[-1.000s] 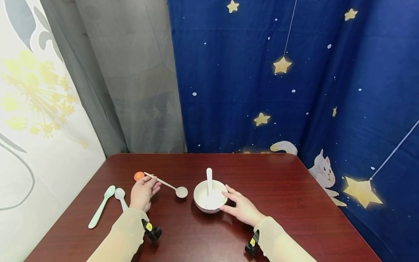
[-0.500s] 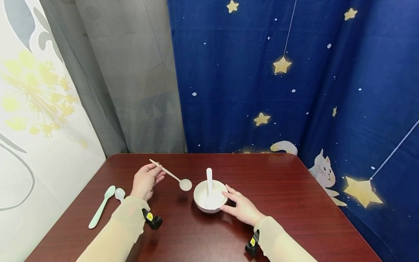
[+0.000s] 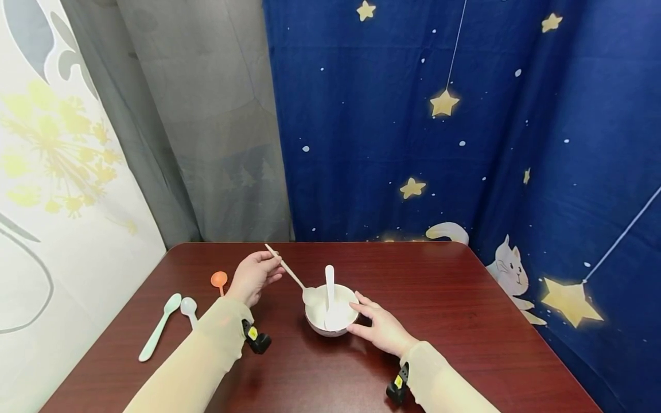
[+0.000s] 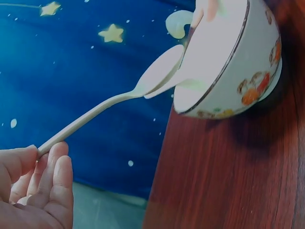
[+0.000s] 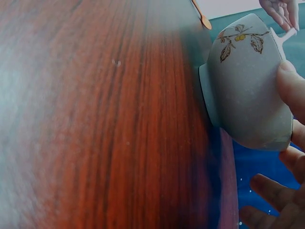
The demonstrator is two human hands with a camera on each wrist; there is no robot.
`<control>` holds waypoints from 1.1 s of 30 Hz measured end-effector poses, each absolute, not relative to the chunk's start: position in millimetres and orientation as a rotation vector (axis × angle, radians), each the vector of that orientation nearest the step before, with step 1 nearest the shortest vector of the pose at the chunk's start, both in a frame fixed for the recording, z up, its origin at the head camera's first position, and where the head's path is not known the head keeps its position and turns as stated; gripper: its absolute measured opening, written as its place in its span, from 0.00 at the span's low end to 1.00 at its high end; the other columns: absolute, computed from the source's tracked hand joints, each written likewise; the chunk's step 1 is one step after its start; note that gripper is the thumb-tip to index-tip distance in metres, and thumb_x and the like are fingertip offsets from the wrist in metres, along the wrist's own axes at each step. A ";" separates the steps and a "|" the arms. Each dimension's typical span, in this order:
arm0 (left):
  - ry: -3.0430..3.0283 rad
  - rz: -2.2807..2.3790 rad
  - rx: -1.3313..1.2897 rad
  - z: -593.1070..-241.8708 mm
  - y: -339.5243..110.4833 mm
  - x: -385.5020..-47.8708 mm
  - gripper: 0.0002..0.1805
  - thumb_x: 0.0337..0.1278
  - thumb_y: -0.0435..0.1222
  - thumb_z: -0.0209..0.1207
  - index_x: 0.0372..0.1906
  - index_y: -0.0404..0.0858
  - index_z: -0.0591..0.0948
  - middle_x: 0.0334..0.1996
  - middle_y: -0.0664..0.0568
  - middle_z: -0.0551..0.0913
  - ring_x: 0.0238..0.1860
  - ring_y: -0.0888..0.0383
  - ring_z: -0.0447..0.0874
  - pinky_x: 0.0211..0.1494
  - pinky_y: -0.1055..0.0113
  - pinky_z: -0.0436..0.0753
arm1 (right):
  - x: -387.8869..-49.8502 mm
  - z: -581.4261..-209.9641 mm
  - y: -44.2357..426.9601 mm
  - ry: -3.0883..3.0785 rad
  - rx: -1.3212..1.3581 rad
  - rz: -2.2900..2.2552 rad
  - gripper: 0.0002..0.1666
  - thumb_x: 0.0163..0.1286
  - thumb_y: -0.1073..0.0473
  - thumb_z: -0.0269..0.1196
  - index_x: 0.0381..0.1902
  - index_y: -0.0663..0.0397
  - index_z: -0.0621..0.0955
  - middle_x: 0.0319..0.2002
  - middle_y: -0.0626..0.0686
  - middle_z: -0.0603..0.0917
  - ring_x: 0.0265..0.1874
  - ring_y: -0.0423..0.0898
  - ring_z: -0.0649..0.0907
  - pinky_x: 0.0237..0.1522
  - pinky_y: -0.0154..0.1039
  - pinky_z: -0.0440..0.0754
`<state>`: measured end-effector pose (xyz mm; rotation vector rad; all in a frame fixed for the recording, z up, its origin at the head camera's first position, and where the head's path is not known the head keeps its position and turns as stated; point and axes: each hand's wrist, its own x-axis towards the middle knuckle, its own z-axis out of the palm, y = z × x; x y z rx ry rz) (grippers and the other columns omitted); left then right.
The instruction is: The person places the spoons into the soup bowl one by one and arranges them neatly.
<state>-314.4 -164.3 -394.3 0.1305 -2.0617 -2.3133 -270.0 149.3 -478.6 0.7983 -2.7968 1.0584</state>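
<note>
In the head view my left hand pinches the thin end of a beige long-handled spoon. The spoon slopes down to the right, its scoop at the left rim of a white bowl. A white spoon leans inside the bowl, handle up over the far rim. The left wrist view shows the beige spoon between thumb and fingers, with the bowl beyond. My right hand rests thumb and fingertips against the bowl's right rim. In the right wrist view its fingers are spread.
A dark red wooden table carries everything. On its left lie a mint-green spoon, a pale spoon and an orange spoon, the last two partly hidden by my left arm. Curtains hang behind the table.
My left hand has lifted the beige spoon off the table and carried it right to the bowl's rim. The orange spoon has come into fuller view. My right hand has stayed on the bowl.
</note>
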 end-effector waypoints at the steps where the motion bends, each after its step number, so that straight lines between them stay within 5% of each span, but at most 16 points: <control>1: -2.074 -2.312 0.128 -394.3 -161.2 -315.2 0.17 0.65 0.30 0.57 0.55 0.28 0.72 0.35 0.48 0.84 0.30 0.61 0.85 0.38 0.70 0.84 | -270.0 -478.7 149.4 -2.795 0.800 1.061 0.38 0.63 0.39 0.64 0.64 0.53 0.75 0.71 0.55 0.63 0.69 0.52 0.64 0.64 0.54 0.65; 20: -2.285 -2.210 0.056 -409.7 -115.0 -326.8 0.12 0.60 0.28 0.60 0.48 0.28 0.77 0.38 0.40 0.83 0.34 0.51 0.86 0.39 0.61 0.85 | -267.9 -478.0 150.1 -2.795 0.800 1.076 0.38 0.63 0.38 0.63 0.65 0.52 0.74 0.72 0.55 0.62 0.69 0.52 0.64 0.64 0.53 0.66; 33: -2.382 -2.162 0.114 -421.7 -107.2 -335.6 0.11 0.60 0.28 0.60 0.46 0.28 0.78 0.37 0.41 0.82 0.28 0.55 0.84 0.42 0.57 0.85 | -267.4 -479.3 150.2 -2.793 0.781 1.085 0.38 0.63 0.36 0.63 0.65 0.51 0.74 0.72 0.51 0.62 0.70 0.50 0.63 0.65 0.52 0.65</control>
